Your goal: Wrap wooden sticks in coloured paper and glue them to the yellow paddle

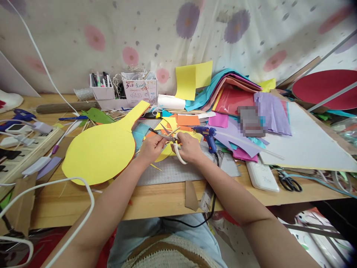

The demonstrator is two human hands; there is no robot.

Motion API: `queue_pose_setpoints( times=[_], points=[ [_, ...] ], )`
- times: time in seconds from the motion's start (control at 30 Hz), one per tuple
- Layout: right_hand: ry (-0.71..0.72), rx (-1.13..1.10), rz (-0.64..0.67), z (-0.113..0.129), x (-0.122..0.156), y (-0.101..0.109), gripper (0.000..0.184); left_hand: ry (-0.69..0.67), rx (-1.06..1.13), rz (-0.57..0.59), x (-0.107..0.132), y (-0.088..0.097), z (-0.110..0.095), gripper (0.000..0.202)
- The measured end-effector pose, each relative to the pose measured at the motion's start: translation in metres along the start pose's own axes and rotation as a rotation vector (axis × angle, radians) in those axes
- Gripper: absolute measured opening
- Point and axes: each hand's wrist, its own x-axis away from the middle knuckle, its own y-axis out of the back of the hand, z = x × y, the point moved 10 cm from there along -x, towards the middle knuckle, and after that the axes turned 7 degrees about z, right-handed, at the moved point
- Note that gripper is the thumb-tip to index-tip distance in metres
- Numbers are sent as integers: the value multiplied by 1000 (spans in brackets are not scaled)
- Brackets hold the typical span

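My right hand (pixel 190 147) is closed around the white handles of a pair of scissors (pixel 180 155), whose blades point left and stand apart. Close by on the left, my left hand (pixel 152 149) pinches with thumb and fingertips beside the blades. What it holds is too small to make out. Beneath both hands lie yellow and orange paper scraps (pixel 166 152) on a grey cutting mat (pixel 178 172). A large yellow paddle-shaped paper cutout (pixel 100 152) rests left of my left hand. Just right of my right hand is a blue hot glue gun (pixel 209 138).
Stacked coloured paper (pixel 237 100), a white power bank (pixel 262 174) and black-handled scissors (pixel 289 182) are on the right. A white pen box (pixel 103 91) stands at the back. A power strip (pixel 19 156) and white cables (pixel 89 193) occupy the left. The glue gun's black cord (pixel 214 201) hangs over the front edge.
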Motion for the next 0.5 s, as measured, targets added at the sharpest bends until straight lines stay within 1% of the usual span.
queue_pose_setpoints(
  times=[0.13, 0.27, 0.4, 0.5],
  points=[
    [10, 3, -5, -3, 1, -2, 21, 21, 15, 68, -2, -6, 2, 28],
    [-25, 23, 28, -7, 1, -7, 21, 32, 26, 121, -3, -9, 0, 29],
    [-33, 25, 48, -6, 2, -9, 20, 44, 66, 139, -3, -10, 0, 30],
    [-43, 24, 58, -6, 1, -10, 21, 47, 44, 138, -2, -10, 1, 31]
  ],
)
